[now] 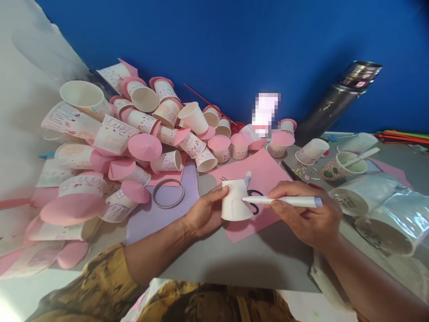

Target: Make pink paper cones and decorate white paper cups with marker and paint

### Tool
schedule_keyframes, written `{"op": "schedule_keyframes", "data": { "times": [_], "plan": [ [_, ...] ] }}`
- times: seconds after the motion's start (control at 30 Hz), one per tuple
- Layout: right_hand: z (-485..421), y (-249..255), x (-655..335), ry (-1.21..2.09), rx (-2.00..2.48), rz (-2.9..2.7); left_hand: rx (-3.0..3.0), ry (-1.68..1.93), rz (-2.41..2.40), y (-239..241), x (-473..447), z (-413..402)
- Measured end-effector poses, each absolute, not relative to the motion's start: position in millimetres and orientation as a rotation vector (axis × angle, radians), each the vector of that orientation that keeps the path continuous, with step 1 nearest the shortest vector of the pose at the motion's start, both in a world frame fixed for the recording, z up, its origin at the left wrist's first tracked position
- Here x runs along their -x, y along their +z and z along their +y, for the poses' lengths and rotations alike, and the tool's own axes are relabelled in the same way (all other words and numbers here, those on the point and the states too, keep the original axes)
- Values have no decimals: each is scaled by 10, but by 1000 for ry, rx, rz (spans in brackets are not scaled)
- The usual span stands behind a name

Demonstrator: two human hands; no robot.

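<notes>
on my feed, the left hand (pixel 204 214) grips a plain white paper cup (pixel 235 200) upside down over a pink paper sheet (pixel 264 179) on the grey table (pixel 241 259), fingers curled round its left wall and thumb on top, apparently to steady it; the cup's long axis stands near upright, narrow base up, wide mouth down; the right hand (pixel 306 214) is closed on a white marker (pixel 284 201) lying almost level, its long axis running left to right, tip pointing left and touching the cup's right side, capped-looking lilac end to the right; black scissors (pixel 255 201) show partly behind the cup; a heap of decorated cups with pink paper discs (pixel 134 129) lies well to the left, beside a loose ring (pixel 168 193).
</notes>
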State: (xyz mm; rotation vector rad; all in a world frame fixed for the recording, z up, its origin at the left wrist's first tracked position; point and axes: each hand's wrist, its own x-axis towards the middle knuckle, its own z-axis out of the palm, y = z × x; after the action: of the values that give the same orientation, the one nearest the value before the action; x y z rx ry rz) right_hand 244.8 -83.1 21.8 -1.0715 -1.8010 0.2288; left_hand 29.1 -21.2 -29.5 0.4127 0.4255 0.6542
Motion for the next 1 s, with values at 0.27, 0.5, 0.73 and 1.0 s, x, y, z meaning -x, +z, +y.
{"op": "schedule_keyframes", "data": {
  "times": [0.27, 0.5, 0.73, 1.0],
  "plan": [
    [-847, 271, -2447, 191, 1108, -1766, -441, 623, 392, -282, -292, -204],
    [-849, 278, -2445, 230, 1077, -1791, -402, 655, 526, -304, -272, -215],
    [-863, 330, -2432, 372, 1051, -1863, -423, 646, 575, -345, -247, -209],
    [-862, 222, -2486, 293, 1102, -1786, -420, 630, 498, -338, -257, -208]
  ]
}}
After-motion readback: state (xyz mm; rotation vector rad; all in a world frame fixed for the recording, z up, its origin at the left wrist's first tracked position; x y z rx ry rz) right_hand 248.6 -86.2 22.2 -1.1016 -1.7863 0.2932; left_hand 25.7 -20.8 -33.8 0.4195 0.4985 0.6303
